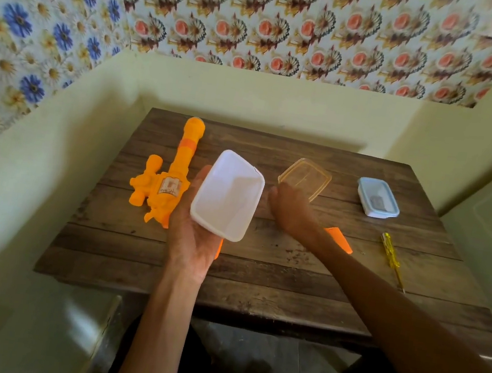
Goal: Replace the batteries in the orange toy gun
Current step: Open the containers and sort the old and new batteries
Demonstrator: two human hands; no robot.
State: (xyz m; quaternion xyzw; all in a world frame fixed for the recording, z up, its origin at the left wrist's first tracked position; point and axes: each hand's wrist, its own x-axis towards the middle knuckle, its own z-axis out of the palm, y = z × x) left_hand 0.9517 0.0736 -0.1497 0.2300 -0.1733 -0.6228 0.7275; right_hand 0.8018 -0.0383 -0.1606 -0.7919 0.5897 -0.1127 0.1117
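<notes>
A dark plank worktop [289,273] stands in a corner of pale yellow walls, with flowered wallpaper higher up.

The left hand [191,235] is turned palm up above the near middle of the worktop. It holds a white rectangular plastic tub [228,195] from below, with the thumb lying along the tub's left side and the fingers hidden behind it. The tub is tilted so its open mouth and plain white inside face the camera.

The right hand [289,207] is just right of the tub, back upward, reaching away from the person. Its fingertips are at the near corner of a clear, orange-tinted rectangular plastic lid [305,178] that lies flat on the wood. The fingers are blurred, so I cannot tell whether they grip the lid or only touch it.

The orange plastic toy gun [168,176] lies on the worktop just left of the left hand, its long barrel pointing toward the far wall. It has a pale sticker on its body, and its near end is hidden behind the left palm.

A flat orange plastic piece [339,239] shows just beyond the right forearm. Further right lies a yellow-handled screwdriver [392,255], and beyond it a small lidded box with a blue rim [379,199] that has something grey inside.
</notes>
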